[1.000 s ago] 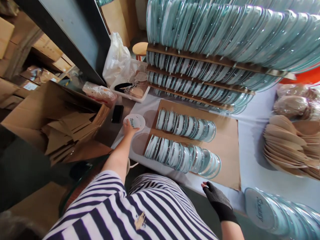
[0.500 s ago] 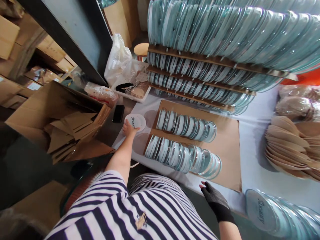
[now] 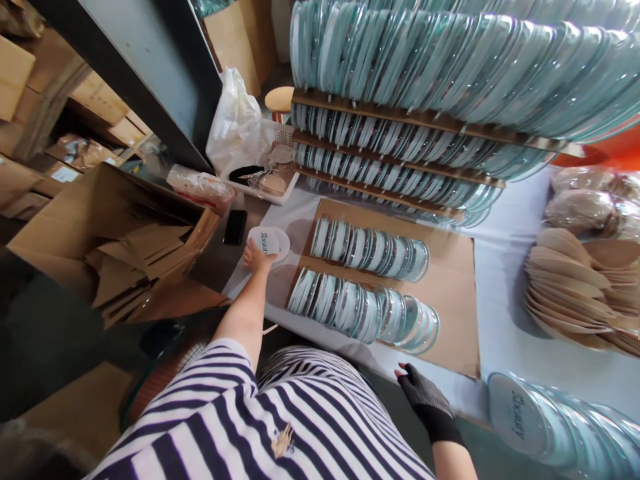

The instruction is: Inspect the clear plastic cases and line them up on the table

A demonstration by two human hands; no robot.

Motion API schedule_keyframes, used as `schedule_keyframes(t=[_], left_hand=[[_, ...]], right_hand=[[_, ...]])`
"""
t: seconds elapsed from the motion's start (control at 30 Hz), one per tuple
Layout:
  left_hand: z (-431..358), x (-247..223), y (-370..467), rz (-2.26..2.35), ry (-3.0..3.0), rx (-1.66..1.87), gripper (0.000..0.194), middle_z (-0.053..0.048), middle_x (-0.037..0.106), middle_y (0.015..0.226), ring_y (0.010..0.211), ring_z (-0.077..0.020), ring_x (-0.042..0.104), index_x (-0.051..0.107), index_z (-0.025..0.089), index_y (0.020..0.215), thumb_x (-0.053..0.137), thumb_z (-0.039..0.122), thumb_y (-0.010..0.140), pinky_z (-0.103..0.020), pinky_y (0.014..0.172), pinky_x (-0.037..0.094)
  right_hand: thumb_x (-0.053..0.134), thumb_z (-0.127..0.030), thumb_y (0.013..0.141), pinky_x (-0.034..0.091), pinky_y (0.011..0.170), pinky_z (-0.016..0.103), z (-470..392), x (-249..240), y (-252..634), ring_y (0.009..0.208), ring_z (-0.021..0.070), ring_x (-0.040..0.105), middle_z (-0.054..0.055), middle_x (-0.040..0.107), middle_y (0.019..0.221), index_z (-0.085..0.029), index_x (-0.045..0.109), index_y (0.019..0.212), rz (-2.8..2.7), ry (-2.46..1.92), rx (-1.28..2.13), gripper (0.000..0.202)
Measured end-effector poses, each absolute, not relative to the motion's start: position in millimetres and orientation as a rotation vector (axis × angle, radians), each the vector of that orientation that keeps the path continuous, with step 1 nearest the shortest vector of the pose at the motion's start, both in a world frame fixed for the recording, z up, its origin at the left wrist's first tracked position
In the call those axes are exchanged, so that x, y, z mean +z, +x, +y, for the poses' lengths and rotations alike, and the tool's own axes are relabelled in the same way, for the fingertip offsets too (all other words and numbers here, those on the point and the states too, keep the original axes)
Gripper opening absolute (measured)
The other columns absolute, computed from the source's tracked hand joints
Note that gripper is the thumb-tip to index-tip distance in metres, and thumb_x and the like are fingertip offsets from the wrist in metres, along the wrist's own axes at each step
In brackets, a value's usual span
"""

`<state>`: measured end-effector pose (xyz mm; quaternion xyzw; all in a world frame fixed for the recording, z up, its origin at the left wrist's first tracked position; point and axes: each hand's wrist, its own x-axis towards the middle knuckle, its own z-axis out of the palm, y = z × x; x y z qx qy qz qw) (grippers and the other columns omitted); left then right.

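Observation:
At the left end of the table my left hand [image 3: 257,256] is bare and closed round the near edge of a white round card [image 3: 269,241] printed with dark lettering. Another white card edge shows beside it, overlapping. My right hand [image 3: 419,388], in a dark fingerless glove, hangs by the table's front edge with its fingers loosely apart and nothing in them. Between the hands, two rows of glassy discs stand on edge, the back row [image 3: 370,250] and the front row [image 3: 363,308], on a flat cardboard sheet [image 3: 453,293].
Large clear discs [image 3: 430,67] fill a rack behind. Brown oval sheets [image 3: 567,287] and more printed discs [image 3: 520,417] stand at right. Left are a phone [image 3: 235,227], a white basket [image 3: 280,193] and an open carton [image 3: 55,233] of cardboard pieces.
The view has shifted slightly. My left hand stays on the white round card, and a little more of the overlapping card shows. My right hand has barely moved.

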<state>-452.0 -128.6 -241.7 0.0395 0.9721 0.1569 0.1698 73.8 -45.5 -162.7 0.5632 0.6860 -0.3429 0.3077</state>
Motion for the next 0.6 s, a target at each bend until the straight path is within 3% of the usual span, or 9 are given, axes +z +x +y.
schedule_keyframes(t=[0.1, 0.27, 0.37, 0.53, 0.6], left_hand=[[-128, -240, -450, 2.811, 0.116, 0.43, 0.119, -0.02, 0.031, 0.158, 0.141, -0.0352, 0.039, 0.01, 0.022, 0.159, 0.086, 0.042, 0.07, -0.045, 0.115, 0.034], [-134, -235, -457, 2.847, 0.096, 0.366, 0.113, -0.021, 0.038, 0.15, 0.134, -0.0357, 0.045, 0.008, 0.021, 0.16, 0.081, 0.041, 0.075, -0.046, 0.111, 0.038], [-138, -235, -462, 2.829, 0.115, 0.322, 0.106, -0.023, 0.04, 0.149, 0.135, -0.0367, 0.045, 0.017, 0.016, 0.158, 0.079, 0.042, 0.076, -0.046, 0.109, 0.038], [-138, -236, -467, 2.77, 0.286, 0.254, 0.089, -0.024, 0.029, 0.161, 0.147, -0.0379, 0.034, 0.031, 0.012, 0.153, 0.075, 0.038, 0.08, -0.046, 0.114, 0.036], [-136, -236, -470, 2.712, 0.403, 0.226, 0.085, -0.022, 0.037, 0.159, 0.145, -0.0351, 0.038, 0.034, 0.011, 0.152, 0.075, 0.036, 0.082, -0.043, 0.115, 0.037]], right_hand=[[0.036, -0.046, 0.098, 0.048, 0.1, 0.035, -50, -165, 76, 0.119, 0.0258, 0.067, 0.008, 0.074, 0.122, -0.02, 0.056, 0.136, 1.819, 1.484, -0.911, 0.05], [0.035, -0.047, 0.098, 0.046, 0.102, 0.035, -57, -166, 71, 0.126, 0.0262, 0.063, 0.011, 0.07, 0.13, -0.018, 0.055, 0.138, 1.836, 1.471, -0.918, 0.053], [0.036, -0.045, 0.098, 0.047, 0.102, 0.035, -58, -167, 68, 0.121, 0.0258, 0.065, 0.01, 0.073, 0.125, -0.017, 0.054, 0.139, 1.794, 1.464, -0.937, 0.053], [0.036, -0.046, 0.098, 0.047, 0.103, 0.036, -58, -167, 72, 0.122, 0.027, 0.065, 0.009, 0.074, 0.122, -0.02, 0.055, 0.137, 1.773, 1.479, -0.972, 0.051], [0.034, -0.048, 0.098, 0.047, 0.102, 0.036, -59, -168, 76, 0.124, 0.0276, 0.064, 0.01, 0.073, 0.123, -0.021, 0.056, 0.136, 1.795, 1.489, -0.972, 0.051]])
